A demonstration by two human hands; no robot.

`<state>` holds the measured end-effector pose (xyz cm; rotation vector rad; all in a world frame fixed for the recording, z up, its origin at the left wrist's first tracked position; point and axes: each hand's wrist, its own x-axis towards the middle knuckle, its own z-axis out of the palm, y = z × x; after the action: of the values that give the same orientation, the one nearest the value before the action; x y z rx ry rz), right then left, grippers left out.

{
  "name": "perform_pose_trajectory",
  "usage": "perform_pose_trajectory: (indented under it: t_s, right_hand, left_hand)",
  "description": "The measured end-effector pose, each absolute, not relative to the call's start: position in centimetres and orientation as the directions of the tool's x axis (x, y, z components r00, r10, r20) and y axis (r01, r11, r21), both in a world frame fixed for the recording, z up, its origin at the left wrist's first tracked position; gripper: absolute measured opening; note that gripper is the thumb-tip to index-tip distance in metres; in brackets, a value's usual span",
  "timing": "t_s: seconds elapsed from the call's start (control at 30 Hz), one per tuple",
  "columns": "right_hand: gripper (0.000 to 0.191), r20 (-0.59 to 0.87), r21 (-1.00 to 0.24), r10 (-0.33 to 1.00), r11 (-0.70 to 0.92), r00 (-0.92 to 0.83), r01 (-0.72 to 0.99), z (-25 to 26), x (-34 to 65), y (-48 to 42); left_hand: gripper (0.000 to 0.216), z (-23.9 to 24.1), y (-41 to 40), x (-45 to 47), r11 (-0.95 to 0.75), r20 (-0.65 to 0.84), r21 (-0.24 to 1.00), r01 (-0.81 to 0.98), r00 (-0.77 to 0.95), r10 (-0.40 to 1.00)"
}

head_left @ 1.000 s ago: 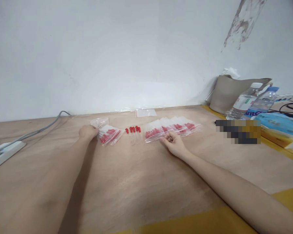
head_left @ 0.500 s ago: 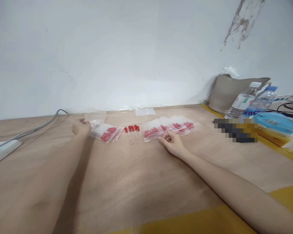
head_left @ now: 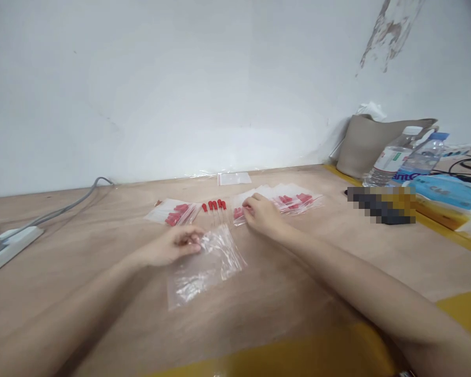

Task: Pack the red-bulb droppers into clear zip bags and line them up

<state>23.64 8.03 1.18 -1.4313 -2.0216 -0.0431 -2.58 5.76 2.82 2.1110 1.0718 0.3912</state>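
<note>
My left hand (head_left: 182, 246) pinches the upper edge of a large clear plastic bag (head_left: 204, 272), which lies slanted in front of me. Beyond it, several glass droppers with red rubber bulbs (head_left: 215, 205) lie side by side, their lower ends partly behind the bag. My right hand (head_left: 261, 214) is over the left end of a fanned row of small zip bags (head_left: 298, 199) holding red-bulbed pieces. Its fingers are curled together at the leftmost bag; what is between them is hidden. Left of the droppers is another pile of filled zip bags (head_left: 175, 212).
A flat zip bag (head_left: 234, 178) lies by the wall. At the left is a power strip (head_left: 13, 248) with a grey cable (head_left: 73, 206). On the right stand a beige bin (head_left: 363, 146), water bottles (head_left: 392, 159) and a blue tissue pack (head_left: 447, 193), near a blurred-out dark object (head_left: 380, 207).
My left hand has come from the far left toward the middle, bringing the large clear bag in front of the droppers. My right hand has shifted slightly left and farther away, onto the zip bags.
</note>
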Motion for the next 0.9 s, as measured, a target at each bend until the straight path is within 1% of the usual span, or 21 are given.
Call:
perform_pose_trajectory:
  t_s: [0.03,0.1,0.13,0.17,0.2,0.27,0.37,0.43,0.53,0.6,0.67,0.7,0.77,0.8,0.83,0.9]
  right_hand:
    - [0.021,0.467,-0.277,0.858,0.373,-0.215,0.886,1.5,22.7,8.5]
    - [0.023,0.376,-0.206,0.903,0.303,-0.21,0.93,1.9,20.9,9.6]
    - [0.024,0.341,-0.197,0.921,0.267,-0.19,0.943,1.9,20.0,10.1]
    - [0.026,0.305,-0.212,0.939,0.229,-0.158,0.95,1.9,19.3,10.6]
    - [0.028,0.266,-0.242,0.956,0.188,-0.121,0.952,1.9,18.6,11.0]
    - [0.031,0.189,-0.316,0.981,0.11,-0.051,0.942,1.7,17.6,11.7]
    - [0.029,0.123,-0.388,0.992,0.039,0.009,0.921,1.4,16.8,12.4]
    - [0.027,0.109,-0.425,0.994,0.023,0.026,0.905,1.4,16.6,12.7]
    - [0.024,0.097,-0.502,0.994,0.014,0.041,0.865,1.9,16.9,13.2]
    - [0.022,0.105,-0.565,0.994,0.039,0.025,0.824,2.5,17.8,13.3]
    - [0.026,0.133,-0.622,0.991,0.092,-0.011,0.778,3.0,19.3,12.9]
    - [0.029,0.161,-0.658,0.987,0.123,-0.021,0.743,3.0,20.2,12.5]
    - [0.029,0.22,-0.733,0.975,0.176,-0.015,0.657,2.7,22.3,11.1]
    - [0.032,0.273,-0.83,0.96,0.206,0.055,0.519,2.2,23.4,10.1]
    - [0.043,0.284,-0.89,0.956,0.233,0.078,0.391,1.7,24.5,9.1]
    - [0.067,0.229,-0.957,0.971,0.211,0.074,0.201,0.5,26.2,7.2]
  left_hand:
    - [0.037,2.1,5.3,-1.9,-0.467,0.02,0.634,0.616,0.591,0.806]
    - [0.034,0.9,4.6,-0.8,-0.574,0.243,0.457,0.679,0.526,0.815]
    - [0.033,0.5,4.3,-0.4,-0.586,0.314,0.395,0.708,0.496,0.81]
    - [0.032,0.2,4.0,-0.1,-0.589,0.35,0.357,0.725,0.481,0.804]
    - [0.033,0.0,3.7,0.1,-0.588,0.346,0.343,0.732,0.484,0.804]
    - [0.039,-0.3,2.9,0.2,-0.595,0.27,0.338,0.729,0.53,0.804]
    - [0.049,-0.6,1.4,0.1,-0.654,0.163,0.299,0.695,0.638,0.753]
    - [0.053,-0.9,0.7,0.1,-0.688,0.14,0.263,0.676,0.679,0.721]
    - [0.055,-1.2,0.4,0.5,-0.692,0.126,0.247,0.678,0.686,0.717]
    - [0.055,-1.3,0.7,1.2,-0.685,0.119,0.244,0.687,0.68,0.724]
    - [0.054,-1.4,1.2,2.0,-0.691,0.131,0.244,0.68,0.683,0.719]
    - [0.052,-1.3,1.4,2.4,-0.7,0.156,0.246,0.671,0.685,0.712]
    - [0.044,-0.9,1.6,2.9,-0.717,0.257,0.255,0.649,0.669,0.697]
    - [0.039,-0.6,1.6,2.9,-0.72,0.318,0.263,0.642,0.647,0.693]
    - [0.036,-0.2,1.5,2.7,-0.722,0.37,0.274,0.635,0.623,0.689]
    - [0.033,0.3,1.3,1.9,-0.721,0.403,0.304,0.622,0.602,0.689]
